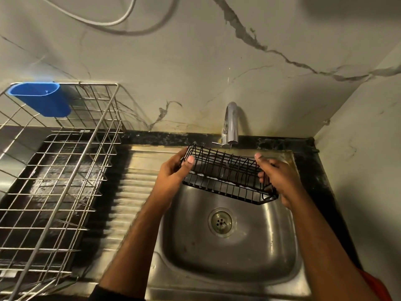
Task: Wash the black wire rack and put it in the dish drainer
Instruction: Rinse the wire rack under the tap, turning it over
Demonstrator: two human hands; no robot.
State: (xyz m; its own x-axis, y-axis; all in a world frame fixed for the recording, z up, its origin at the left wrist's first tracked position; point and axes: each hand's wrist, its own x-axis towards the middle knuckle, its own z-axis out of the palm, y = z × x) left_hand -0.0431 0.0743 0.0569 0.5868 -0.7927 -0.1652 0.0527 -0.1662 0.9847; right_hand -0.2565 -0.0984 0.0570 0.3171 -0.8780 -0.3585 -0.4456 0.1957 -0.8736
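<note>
Your forearms reach over the stainless steel sink basin [227, 253], with the silver wire dish drainer [54, 181] standing well apart on the desk to your left. Your left hand [173, 172] and right hand [280, 179] each hold one end of the black wire rack [225, 177], fingers curled round its end wires, thumbs on top, just below the chrome tap [230, 124]. Wet, foamy wire could slide from such end grips and drop into the basin.

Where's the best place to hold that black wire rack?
By its two short ends, one from each side, as the left hand and right hand do now. The black wire rack is long and narrow, so end grips keep it level.
</note>
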